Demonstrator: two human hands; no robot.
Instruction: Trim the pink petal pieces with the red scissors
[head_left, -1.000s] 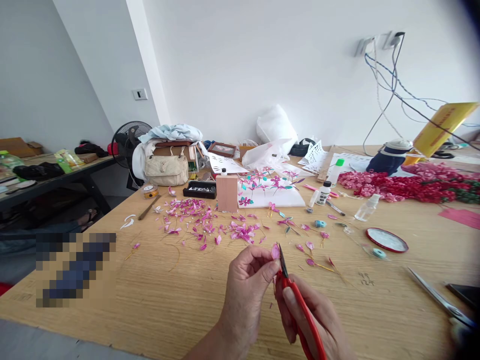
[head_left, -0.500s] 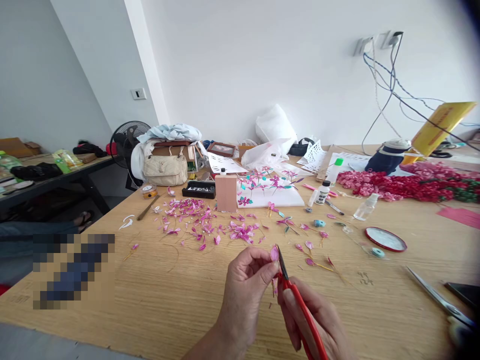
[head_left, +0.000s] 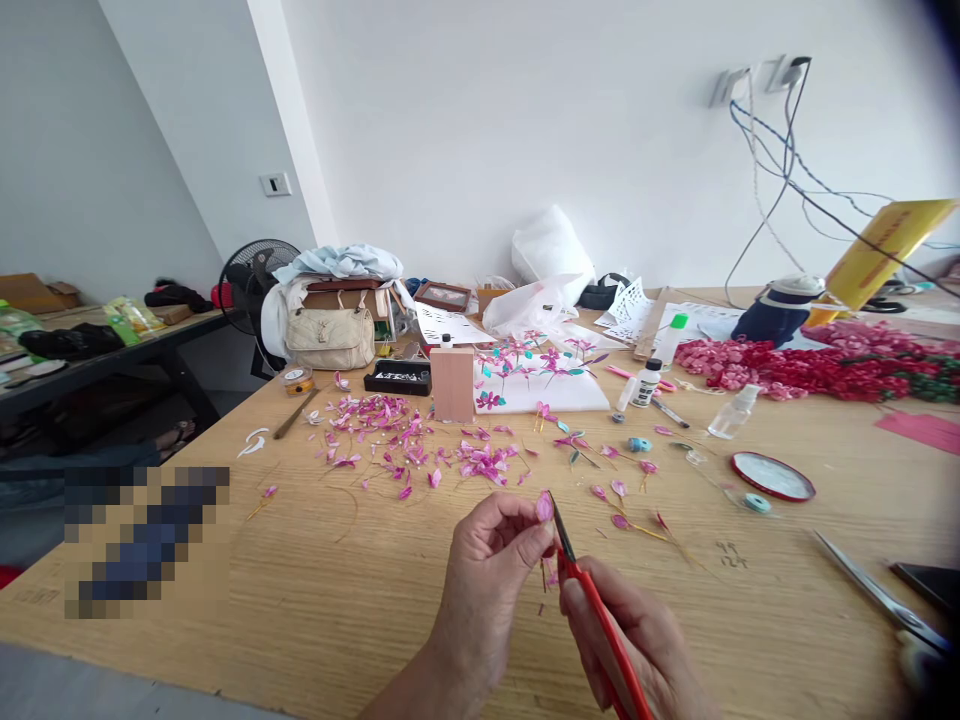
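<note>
Between the thumb and fingers of my left hand (head_left: 491,570) is a small pink petal (head_left: 544,507), held upright above the table. My right hand (head_left: 626,630) is wrapped round the handles of red-handled scissors (head_left: 607,625). Their dark blades point up and lie right along the petal's right edge; the blades look nearly closed. Below my left fingertips another pink bit and a thin dark stem show, partly hidden. A loose heap of pink petals (head_left: 484,462) lies on the table just beyond my hands.
Several wired petals (head_left: 619,521) lie to the right, near a round red-rimmed dish (head_left: 772,476) and a thread spool (head_left: 757,503). Large metal scissors (head_left: 877,590) rest at the right edge. Behind stand a wooden block (head_left: 453,385), a white foam slab with flowers (head_left: 544,398) and small bottles (head_left: 646,383).
The petal and the scissors' tip have shifted slightly left together. My left hand keeps its pinch, and my right hand keeps its grip.
</note>
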